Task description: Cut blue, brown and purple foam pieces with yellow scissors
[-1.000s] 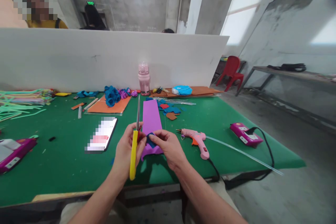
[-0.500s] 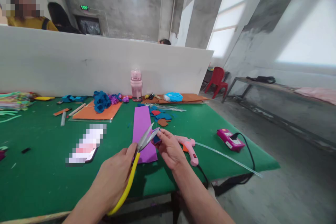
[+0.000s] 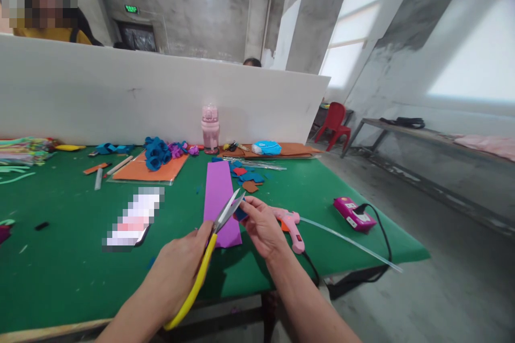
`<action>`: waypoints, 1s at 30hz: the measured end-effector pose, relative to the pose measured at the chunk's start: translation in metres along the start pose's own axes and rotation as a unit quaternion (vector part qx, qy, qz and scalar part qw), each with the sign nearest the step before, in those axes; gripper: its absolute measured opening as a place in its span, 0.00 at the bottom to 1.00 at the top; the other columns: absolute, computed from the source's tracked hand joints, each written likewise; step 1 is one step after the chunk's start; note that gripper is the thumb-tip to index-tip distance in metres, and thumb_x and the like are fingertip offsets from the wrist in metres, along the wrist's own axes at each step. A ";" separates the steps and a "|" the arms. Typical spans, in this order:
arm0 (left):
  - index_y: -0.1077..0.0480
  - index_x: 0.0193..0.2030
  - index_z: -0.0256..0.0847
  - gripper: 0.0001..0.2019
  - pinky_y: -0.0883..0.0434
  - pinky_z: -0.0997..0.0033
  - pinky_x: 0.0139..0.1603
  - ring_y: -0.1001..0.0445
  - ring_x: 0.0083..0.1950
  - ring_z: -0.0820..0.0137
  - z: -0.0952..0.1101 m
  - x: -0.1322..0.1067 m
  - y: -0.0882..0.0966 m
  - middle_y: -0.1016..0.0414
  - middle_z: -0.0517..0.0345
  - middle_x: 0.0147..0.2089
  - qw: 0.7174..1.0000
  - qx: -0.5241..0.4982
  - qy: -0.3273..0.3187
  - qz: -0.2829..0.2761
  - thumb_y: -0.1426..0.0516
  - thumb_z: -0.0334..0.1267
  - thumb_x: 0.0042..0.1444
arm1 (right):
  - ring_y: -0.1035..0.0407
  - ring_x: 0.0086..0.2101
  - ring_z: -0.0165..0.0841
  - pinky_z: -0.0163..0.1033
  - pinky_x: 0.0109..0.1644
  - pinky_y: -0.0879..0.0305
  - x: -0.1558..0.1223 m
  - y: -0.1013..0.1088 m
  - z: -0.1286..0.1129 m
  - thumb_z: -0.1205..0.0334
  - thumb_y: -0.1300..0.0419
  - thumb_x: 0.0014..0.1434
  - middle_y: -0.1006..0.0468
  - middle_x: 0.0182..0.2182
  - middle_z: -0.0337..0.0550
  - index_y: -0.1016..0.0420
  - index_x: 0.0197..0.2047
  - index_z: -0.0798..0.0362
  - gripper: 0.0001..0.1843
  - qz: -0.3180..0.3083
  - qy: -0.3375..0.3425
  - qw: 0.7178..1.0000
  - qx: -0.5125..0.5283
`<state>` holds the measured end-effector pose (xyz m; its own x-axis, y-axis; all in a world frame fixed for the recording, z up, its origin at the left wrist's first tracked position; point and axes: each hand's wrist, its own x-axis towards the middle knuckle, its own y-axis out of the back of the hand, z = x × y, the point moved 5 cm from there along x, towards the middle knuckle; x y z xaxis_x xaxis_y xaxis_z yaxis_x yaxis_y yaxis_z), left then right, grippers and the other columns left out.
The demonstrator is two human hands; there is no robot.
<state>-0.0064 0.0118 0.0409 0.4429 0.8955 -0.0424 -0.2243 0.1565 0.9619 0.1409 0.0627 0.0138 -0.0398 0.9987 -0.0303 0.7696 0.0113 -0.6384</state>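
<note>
My left hand (image 3: 183,265) is closed around yellow-handled scissors (image 3: 193,292), whose blades point away and to the right, slightly parted. Between the fingers of my right hand (image 3: 263,225) is a small dark blue piece (image 3: 240,213), its material too small to make out. The blade tips lie right at this piece. Under the scissors a purple sheet (image 3: 218,187) lies flat on the green table. Just right of my right hand rests a pink glue gun (image 3: 295,233) with a long clear glue stick (image 3: 346,241) in its back.
A phone (image 3: 134,220) lies on the left. Blue and brown scraps (image 3: 250,186) are scattered beyond my hands. Blue flower-like pieces (image 3: 156,154) sit on an orange sheet (image 3: 129,171). A pink bottle (image 3: 210,131) stands before a white board (image 3: 161,91). A magenta power box (image 3: 354,214) is at right.
The scissor blades have drawn closer together at the blue piece. A small blue scrap now shows on the table beside my left wrist. Both hands stay nearly in place.
</note>
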 end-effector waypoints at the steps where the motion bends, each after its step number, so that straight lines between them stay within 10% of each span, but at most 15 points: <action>1: 0.44 0.51 0.41 0.14 0.42 0.71 0.27 0.29 0.28 0.66 0.000 0.000 -0.001 0.27 0.53 0.35 1.000 -0.004 -0.004 0.002 0.57 0.30 0.58 | 0.34 0.24 0.22 0.28 0.27 0.43 0.000 0.000 0.000 0.62 0.29 0.40 0.25 0.22 0.35 0.24 0.26 0.55 0.10 0.000 0.000 1.000 -0.001; 23: 0.41 0.44 0.40 0.09 0.47 0.73 0.25 0.37 0.22 0.70 -0.003 -0.002 -0.006 0.32 0.60 0.25 0.999 -0.044 -0.024 0.013 0.58 0.32 0.59 | 0.34 0.24 0.24 0.29 0.26 0.43 0.001 0.005 -0.002 0.62 0.27 0.36 0.24 0.23 0.35 0.24 0.26 0.54 0.13 -0.007 -0.015 1.000 -0.015; 30: 0.41 0.40 0.43 0.08 0.44 0.78 0.20 0.40 0.20 0.76 -0.005 -0.008 0.003 0.36 0.66 0.23 0.975 -0.218 -0.030 -0.001 0.56 0.42 0.61 | 0.34 0.25 0.25 0.31 0.29 0.42 0.002 0.014 -0.009 0.59 0.28 0.38 0.24 0.24 0.36 0.23 0.27 0.55 0.13 0.012 -0.001 0.996 -0.086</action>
<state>-0.0147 0.0072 0.0429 0.4912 0.8709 -0.0162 -0.5651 0.3327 0.7550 0.1570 0.0657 0.0117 -0.0211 0.9988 -0.0450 0.8684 -0.0040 -0.4958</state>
